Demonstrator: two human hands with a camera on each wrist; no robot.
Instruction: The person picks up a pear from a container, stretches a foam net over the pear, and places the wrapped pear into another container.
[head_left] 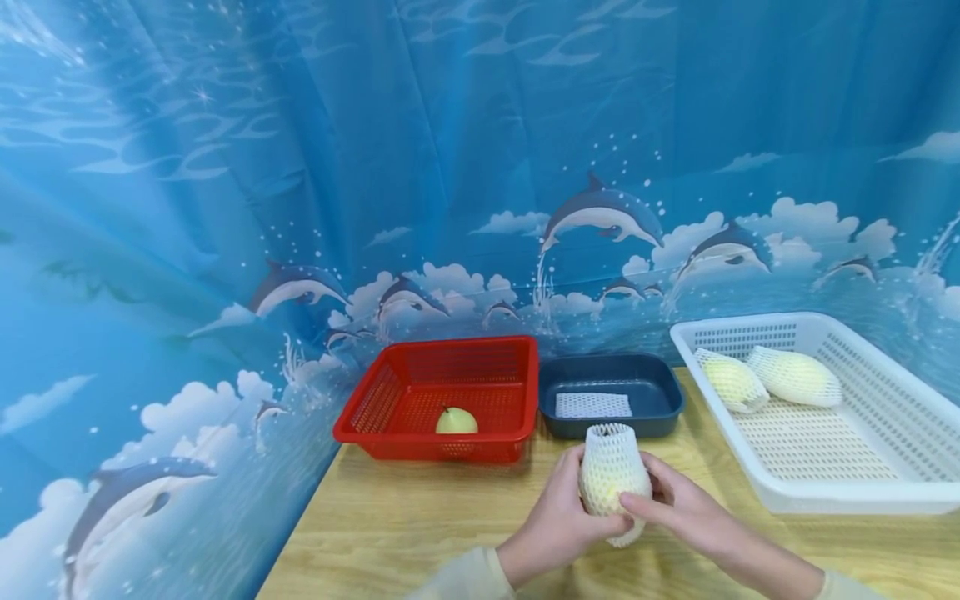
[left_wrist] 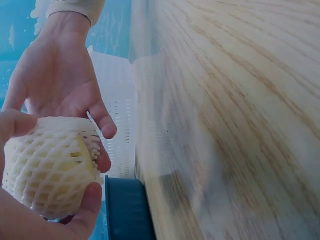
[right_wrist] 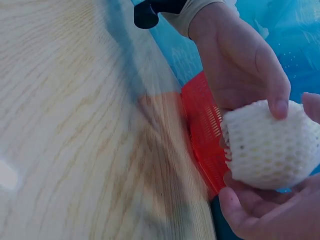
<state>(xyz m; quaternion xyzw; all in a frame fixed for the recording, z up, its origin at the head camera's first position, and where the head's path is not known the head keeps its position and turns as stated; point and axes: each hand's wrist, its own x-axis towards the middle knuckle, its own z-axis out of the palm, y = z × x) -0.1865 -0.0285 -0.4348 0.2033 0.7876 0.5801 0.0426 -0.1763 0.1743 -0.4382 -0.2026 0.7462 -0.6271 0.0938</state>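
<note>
Both hands hold a pale yellow pear in a white foam net (head_left: 613, 479) above the front of the table. My left hand (head_left: 553, 518) grips it from the left, its thumb low on the near side. From the right, my right hand (head_left: 693, 512) presses its thumb on the net, with fingers curled behind. The net stands up past the fruit as an open sleeve in the head view. In the left wrist view, the netted pear (left_wrist: 52, 167) shows yellow through the mesh. The right wrist view shows the net (right_wrist: 272, 145) between both hands.
A red basket (head_left: 435, 447) at the left contains a bare pear (head_left: 456, 421). Behind the hands, a dark blue tray (head_left: 611, 426) holds a flat white foam net (head_left: 592, 406). At the right, a white basket (head_left: 862, 497) holds two netted pears (head_left: 797, 377). A dolphin-print curtain (head_left: 480, 167) hangs behind.
</note>
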